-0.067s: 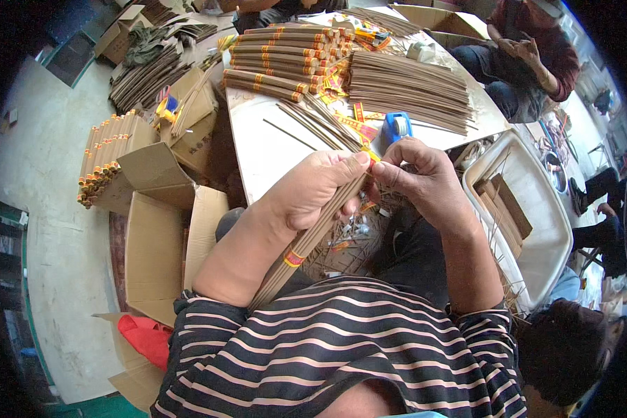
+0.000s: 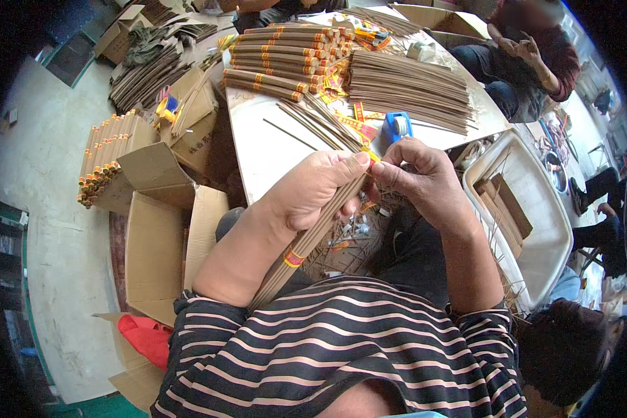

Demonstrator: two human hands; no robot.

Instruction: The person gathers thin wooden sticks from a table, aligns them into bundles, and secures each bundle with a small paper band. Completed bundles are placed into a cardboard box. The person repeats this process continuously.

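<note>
A bundle of thin brown incense sticks [image 2: 318, 228] slants from my lap up toward the table. My left hand [image 2: 317, 182] is closed round its upper part. A red and yellow paper band [image 2: 293, 259] circles the bundle lower down. At the upper end, my right hand [image 2: 423, 177] pinches a second yellow and red paper band [image 2: 374, 157] between thumb and fingers, against the left thumb. The fingertips partly hide this band. Just beyond my hands stands a blue tape dispenser [image 2: 397, 127] on the white table [image 2: 258, 150].
Banded incense bundles [image 2: 279, 56] are stacked at the table's back, beside loose incense sticks [image 2: 407, 90]. An open cardboard box [image 2: 153, 258] stands left, a white plastic tub [image 2: 550, 240] right. A co-worker [image 2: 536, 63] sits at the far right.
My hands and the bundle hold the same place. The far-right co-worker's hands have shifted slightly.
</note>
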